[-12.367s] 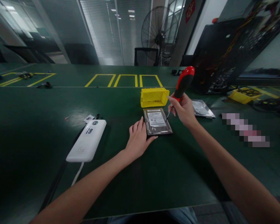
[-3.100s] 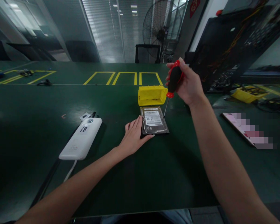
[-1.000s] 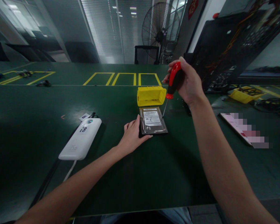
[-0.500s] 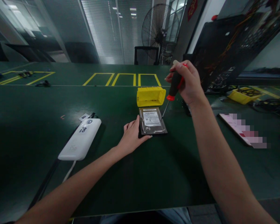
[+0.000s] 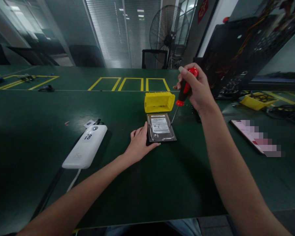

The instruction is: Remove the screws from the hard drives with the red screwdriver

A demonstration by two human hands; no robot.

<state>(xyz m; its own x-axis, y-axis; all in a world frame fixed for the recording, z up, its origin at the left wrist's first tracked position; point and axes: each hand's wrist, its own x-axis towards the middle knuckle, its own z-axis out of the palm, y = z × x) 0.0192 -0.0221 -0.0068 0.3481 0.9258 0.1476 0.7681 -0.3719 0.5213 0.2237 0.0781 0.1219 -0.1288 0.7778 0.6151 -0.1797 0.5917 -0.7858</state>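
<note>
Hard drive [image 5: 159, 127]: flat on table [image 5: 157, 183]; lengthwise, seemingly, away from body
Left hand [image 5: 139, 141]: nearer; fingers and thumb spread against drive's left edge and near corner
Right hand [image 5: 198, 86]: clamped round screwdriver [image 5: 183, 94]; slanted down-left to drive's right edge
Unclear: tip contact, too small; dark thing [image 5: 195, 113] right of drive, part-hidden by wrist

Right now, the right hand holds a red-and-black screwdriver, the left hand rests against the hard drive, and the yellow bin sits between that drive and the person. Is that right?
Not quite: the head view shows the yellow bin beyond the hard drive, past its far edge. The rest of your statement stands.
</note>
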